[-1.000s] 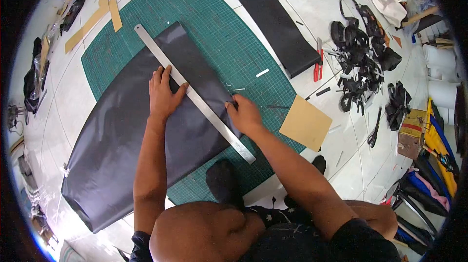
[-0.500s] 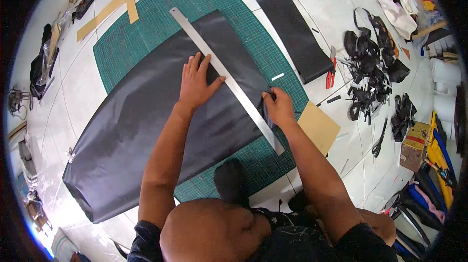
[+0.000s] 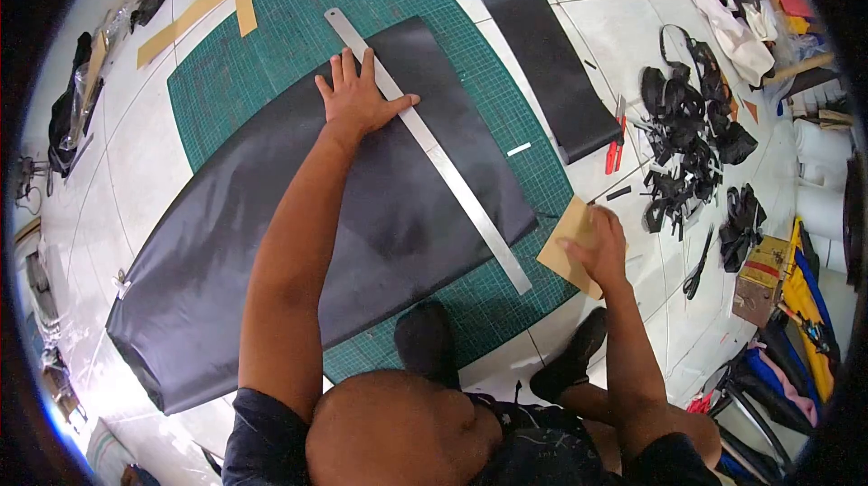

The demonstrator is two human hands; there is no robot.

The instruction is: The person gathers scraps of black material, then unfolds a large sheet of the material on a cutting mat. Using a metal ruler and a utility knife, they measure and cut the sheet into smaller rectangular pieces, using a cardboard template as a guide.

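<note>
My left hand (image 3: 357,99) lies with its fingers spread, pressing on the upper part of a long steel ruler (image 3: 452,177) and on the black sheet material (image 3: 271,224) beneath. The ruler crosses the sheet diagonally, its lower end past the sheet's edge. That sheet covers much of a green cutting mat (image 3: 244,70) on the floor. To the right, at the mat's edge, my right hand (image 3: 604,246) grips a tan cardboard piece (image 3: 562,249), thumb on its top face and the other fingers partly hidden.
A black strip (image 3: 551,66) lies right of the mat, with a red-handled cutter (image 3: 615,147) at its end. Further right are a heap of black scraps (image 3: 683,124) and black scissors (image 3: 698,269). Tan templates (image 3: 194,20) lie at upper left. My foot (image 3: 425,339) rests on the mat.
My right hand has left the black sheet's edge, moved right and taken hold of the cardboard piece. My left hand has slid up along the ruler, its fingers spread wider.
</note>
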